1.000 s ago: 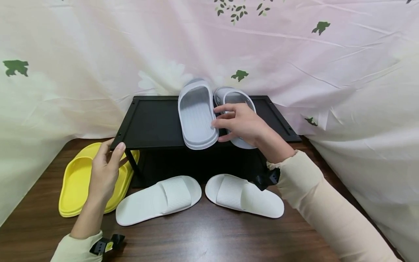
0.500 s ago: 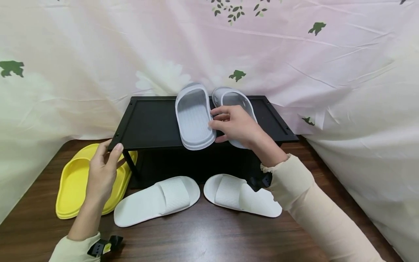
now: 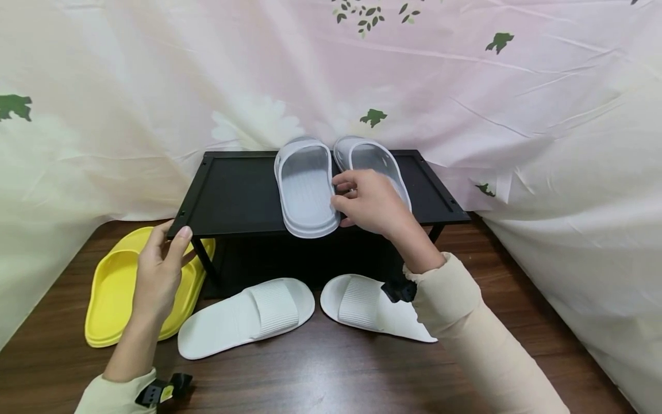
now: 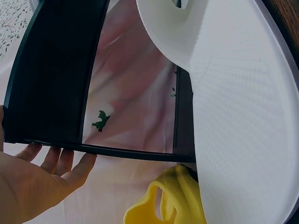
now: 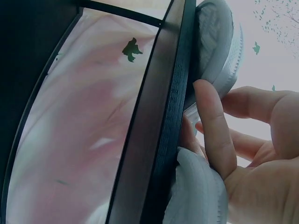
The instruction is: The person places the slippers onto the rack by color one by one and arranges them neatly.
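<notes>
My left hand (image 3: pixel 157 276) grips the front left corner of a black shoe rack (image 3: pixel 233 192), thumb on top and fingers underneath. In the left wrist view, its fingertips show along the rack's edge. Two grey slippers stand side by side on the top shelf, toe ends toward the back. Fingers and thumb of my right hand (image 3: pixel 374 201) touch the inner side of the left grey slipper (image 3: pixel 309 198). That hand partly covers the right grey slipper (image 3: pixel 380 158). The right wrist view has the fingers (image 5: pixel 217 130) in the gap between the two slippers.
Two white slippers lie on the wooden table before the rack, a left one (image 3: pixel 222 325) and a right one (image 3: pixel 359 302) partly behind my right sleeve. Yellow slippers (image 3: pixel 111 299) sit left of the rack, partly behind my left arm. A patterned cloth (image 3: pixel 248 69) hangs close behind.
The left grey slipper's toe end shows lower, and it lies straighter on the shelf. My right wrist and forearm have shifted left. The left hand keeps its grip on the rack corner.
</notes>
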